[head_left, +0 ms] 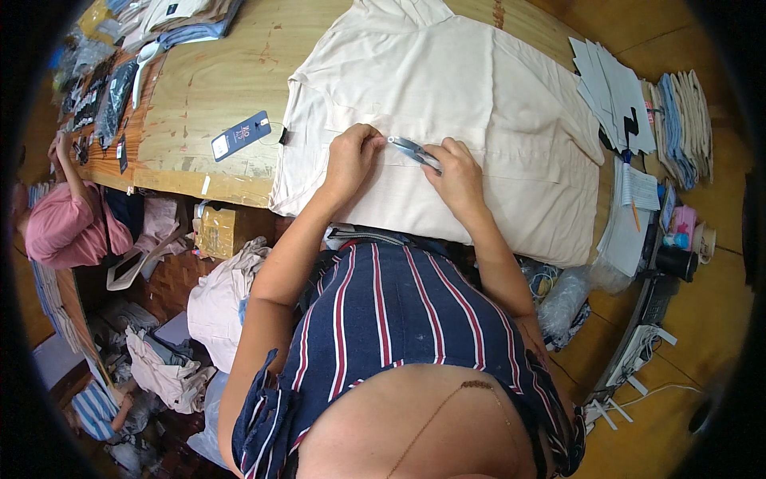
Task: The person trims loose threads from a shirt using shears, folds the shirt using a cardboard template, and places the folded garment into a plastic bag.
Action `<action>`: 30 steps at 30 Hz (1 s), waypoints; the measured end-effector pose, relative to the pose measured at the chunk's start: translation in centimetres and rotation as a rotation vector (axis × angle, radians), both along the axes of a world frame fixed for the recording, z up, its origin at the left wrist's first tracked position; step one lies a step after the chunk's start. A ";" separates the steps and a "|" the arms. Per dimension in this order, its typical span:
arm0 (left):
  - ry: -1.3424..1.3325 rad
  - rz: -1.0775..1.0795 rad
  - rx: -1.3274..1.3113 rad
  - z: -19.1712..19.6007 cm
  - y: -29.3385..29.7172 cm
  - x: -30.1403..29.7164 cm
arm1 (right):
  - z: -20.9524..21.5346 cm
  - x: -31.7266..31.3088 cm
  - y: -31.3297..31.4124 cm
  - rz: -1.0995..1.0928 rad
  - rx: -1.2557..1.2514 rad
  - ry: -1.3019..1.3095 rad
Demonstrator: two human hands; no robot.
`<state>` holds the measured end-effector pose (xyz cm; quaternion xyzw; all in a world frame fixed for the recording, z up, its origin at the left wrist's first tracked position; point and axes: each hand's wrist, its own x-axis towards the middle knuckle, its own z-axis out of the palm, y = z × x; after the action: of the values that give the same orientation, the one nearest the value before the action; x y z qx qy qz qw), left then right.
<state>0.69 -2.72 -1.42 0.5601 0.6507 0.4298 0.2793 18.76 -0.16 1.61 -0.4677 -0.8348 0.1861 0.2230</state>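
Observation:
A cream-coloured shirt (pixel 519 104) lies spread over the wooden table in front of me, with folds and seams across it. Over its middle, my right hand (pixel 459 182) is wrapped round a pair of thread snips (pixel 412 150), whose tips point left. Close to those tips, my left hand (pixel 351 164) has thumb and fingertips pinched together just above the cloth. Whatever sits in that pinch is too small or hidden to make out. Left of the shirt lies a dark blue hang tag (pixel 242 136) with a black cord.
Folded garments (pixel 191 24) and plastic-wrapped pieces (pixel 117 100) crowd the table's far left. Papers (pixel 610 92) and a folded stack of clothes (pixel 682 128) stand at the right. A co-worker in a pink top (pixel 68 231) is at the left. Cloth bundles (pixel 223 299) lie below the table edge.

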 end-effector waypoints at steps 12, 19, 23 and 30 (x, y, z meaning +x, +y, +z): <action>-0.044 0.080 0.070 -0.6 0.4 -0.6 | -0.4 -0.7 0.4 -0.011 -0.091 0.044; 0.141 0.068 0.101 0.6 3.3 -4.9 | 0.3 0.3 1.1 -0.142 -0.114 0.215; 0.174 -0.020 0.138 1.9 3.2 -4.7 | 0.6 0.3 0.9 -0.165 -0.106 0.234; 0.171 -0.098 0.154 0.7 0.9 -5.0 | 0.0 0.5 0.4 -0.177 -0.138 0.222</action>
<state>-4.29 -1.87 -0.75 0.6457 0.6090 0.4150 0.1997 19.28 0.25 1.62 -0.5304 -0.7457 0.2732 0.2966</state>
